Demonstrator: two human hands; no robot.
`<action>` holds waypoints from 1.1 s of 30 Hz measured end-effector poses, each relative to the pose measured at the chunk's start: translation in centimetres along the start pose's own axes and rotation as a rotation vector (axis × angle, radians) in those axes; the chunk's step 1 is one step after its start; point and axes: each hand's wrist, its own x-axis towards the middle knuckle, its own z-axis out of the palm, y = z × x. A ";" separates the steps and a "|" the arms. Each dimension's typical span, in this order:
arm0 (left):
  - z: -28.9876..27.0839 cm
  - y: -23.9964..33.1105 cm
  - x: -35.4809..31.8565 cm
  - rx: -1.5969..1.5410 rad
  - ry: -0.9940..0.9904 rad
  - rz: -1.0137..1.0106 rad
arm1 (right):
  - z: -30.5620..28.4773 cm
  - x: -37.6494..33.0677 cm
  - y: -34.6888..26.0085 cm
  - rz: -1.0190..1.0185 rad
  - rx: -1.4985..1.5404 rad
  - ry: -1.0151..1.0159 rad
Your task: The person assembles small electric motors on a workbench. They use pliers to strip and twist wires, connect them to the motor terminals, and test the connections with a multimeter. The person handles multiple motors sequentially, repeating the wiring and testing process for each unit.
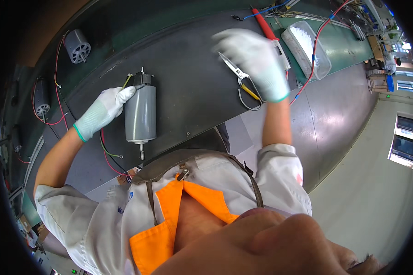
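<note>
A grey cylindrical motor (141, 114) lies on the dark table in front of me, its long shaft toward my body. My left hand (106, 107), in a white glove with a green cuff, rests at the motor's far left side. Its thumb and fingers close on a short black wire (140, 87) by the motor's dark end cap. Just past the fingertips a yellow-green wire (127, 81) sticks up. My gloved right hand (252, 57) is smeared by motion above the table, so its fingers are unclear. Scissors (240, 75) with a yellow handle part lie beside and partly beneath it.
More motors with loose wires, one a grey motor (76, 46), stand at the left. A long red tool (263, 23) lies beyond my right hand. Beside it is a clear plastic box (323, 64) with white pieces. A red cable (315, 50) crosses over the box.
</note>
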 end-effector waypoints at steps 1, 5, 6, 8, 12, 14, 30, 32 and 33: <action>0.2 0.3 0.3 0.077 0.045 0.021 | -5.3 0.9 1.3 -0.278 -0.691 0.209; 1.7 3.0 0.6 0.190 0.074 0.122 | -22.0 4.8 8.4 -0.101 -1.369 0.672; 2.0 3.8 0.5 0.211 0.054 0.105 | -25.1 5.4 9.7 0.039 -1.454 0.588; 2.4 4.6 0.4 0.242 0.018 0.062 | -30.8 6.7 13.0 0.208 -1.517 0.490; 3.7 2.8 -1.3 0.122 0.113 -0.035 | -27.2 8.4 11.8 0.317 -1.480 0.392; 2.9 2.9 -1.5 -0.122 -0.008 -0.150 | -26.8 7.6 10.5 0.281 -1.530 0.412; -3.6 5.6 0.1 -0.230 -0.461 -0.389 | -11.2 0.6 -0.4 -0.095 -0.525 0.426; -3.8 5.3 0.3 -0.208 -0.469 -0.317 | -9.4 0.7 -0.5 0.065 -0.591 0.303; -3.8 5.6 0.3 -0.214 -0.453 -0.312 | -8.3 0.9 -0.4 0.082 -0.640 0.256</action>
